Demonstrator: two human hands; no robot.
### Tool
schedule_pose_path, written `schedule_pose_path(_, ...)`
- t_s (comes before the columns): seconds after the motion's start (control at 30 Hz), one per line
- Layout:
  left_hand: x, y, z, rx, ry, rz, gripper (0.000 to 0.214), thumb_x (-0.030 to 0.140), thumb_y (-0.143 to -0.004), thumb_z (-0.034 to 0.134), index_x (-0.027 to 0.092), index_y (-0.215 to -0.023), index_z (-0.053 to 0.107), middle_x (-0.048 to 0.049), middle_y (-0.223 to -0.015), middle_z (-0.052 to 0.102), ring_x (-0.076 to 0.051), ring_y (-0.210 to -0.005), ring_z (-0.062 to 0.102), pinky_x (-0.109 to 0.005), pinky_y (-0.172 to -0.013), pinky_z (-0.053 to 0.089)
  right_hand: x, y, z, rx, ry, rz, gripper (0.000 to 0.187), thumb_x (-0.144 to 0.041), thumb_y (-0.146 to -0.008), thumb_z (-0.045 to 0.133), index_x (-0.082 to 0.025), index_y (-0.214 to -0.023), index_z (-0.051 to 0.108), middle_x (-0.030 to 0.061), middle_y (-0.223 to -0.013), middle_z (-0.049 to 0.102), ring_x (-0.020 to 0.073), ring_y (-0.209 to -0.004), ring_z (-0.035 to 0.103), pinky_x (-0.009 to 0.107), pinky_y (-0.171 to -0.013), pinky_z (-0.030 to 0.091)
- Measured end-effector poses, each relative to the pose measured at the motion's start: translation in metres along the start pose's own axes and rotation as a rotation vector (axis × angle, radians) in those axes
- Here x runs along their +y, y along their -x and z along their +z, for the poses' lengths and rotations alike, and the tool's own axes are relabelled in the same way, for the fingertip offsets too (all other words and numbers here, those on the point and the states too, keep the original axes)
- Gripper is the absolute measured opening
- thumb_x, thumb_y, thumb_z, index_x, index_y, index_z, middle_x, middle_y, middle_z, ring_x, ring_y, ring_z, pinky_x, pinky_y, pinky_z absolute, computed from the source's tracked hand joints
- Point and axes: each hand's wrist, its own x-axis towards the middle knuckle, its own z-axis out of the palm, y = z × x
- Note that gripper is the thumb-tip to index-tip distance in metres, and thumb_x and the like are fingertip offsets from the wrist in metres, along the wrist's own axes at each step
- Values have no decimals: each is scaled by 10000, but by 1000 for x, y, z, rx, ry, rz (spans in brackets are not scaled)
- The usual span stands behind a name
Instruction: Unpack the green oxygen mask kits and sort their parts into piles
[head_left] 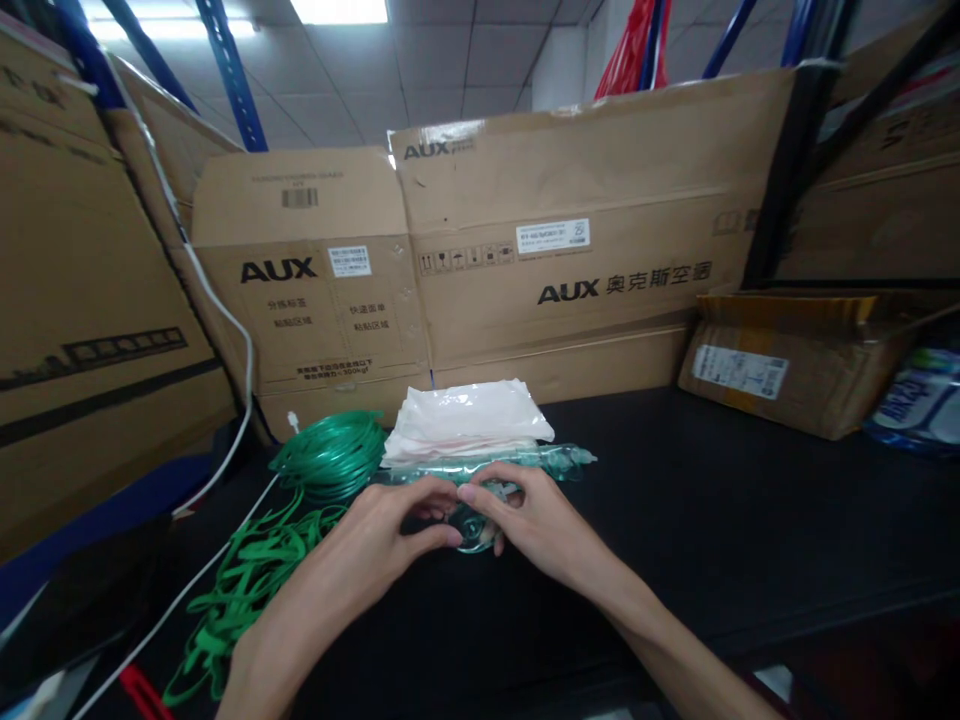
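Observation:
Over the middle of the black table, both hands close around a small clear green plastic piece [472,530] with a rounded, cup-like body. My left hand [409,515] curls at its left side, thumb and fingers bent towards it. From the right, my right hand [517,505] grips it with thumb and fingers; a pale bit shows between them. The fingers hide much of the piece, so its exact kind is unclear. Just behind the hands lies a row of similar clear green plastic parts [566,460]. White plastic packets [472,412] are stacked behind that row.
A coil of green tubing [334,450] and a heap of green elastic straps [255,565] lie at left. A white cable [240,400] runs down that side. AUX cardboard panels [600,220] wall the back of the black table [712,520]. An open carton [772,360] stands right.

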Motion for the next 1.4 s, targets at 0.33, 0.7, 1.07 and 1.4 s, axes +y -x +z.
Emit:
schedule_pose_path(0.33, 1, -1, -3, 62, 11, -5, 233, 319, -826, 756, 283, -1056, 747, 31, -1011, 797, -219, -974, 737, -253, -896, 525, 10, -7, 3, 35, -69, -30, 448, -596, -850, 659, -157, -931, 704, -19, -585, 596, 103, -424, 526, 204, -418, 401)
schedule_pose_path(0.7, 1, 1, 0, 87, 37, 21, 276, 297, -827, 763, 268, -1101, 751, 17, -962, 791, -206, -923, 726, -254, -846, 514, 7, -4, 0, -4, -160, -69, 436, -577, -835, 693, -146, -903, 710, -1, -679, 630, 82, -421, 500, 212, -414, 409)
schedule_pose_path(1.07, -5, -4, 2, 312, 149, -40, 274, 469, -846, 722, 223, -966, 720, -2, -925, 755, -224, -870, 693, -275, -784, 481, -7, 2, -2, 81, -351, -177, 342, -497, -858, 704, -187, -1003, 697, 42, -1036, 684, 128, -736, 624, 263, -652, 570)
schedule_pose_path(1.4, 11, -12, 26, 410, 339, 47, 347, 454, -952, 569, 204, -1139, 721, -44, -1129, 738, -221, -1036, 650, -269, -906, 471, -10, 9, -5, 132, -518, -231, 480, -364, -805, 786, -254, -1238, 613, 57, -1211, 656, 235, -1142, 633, 349, -901, 554)
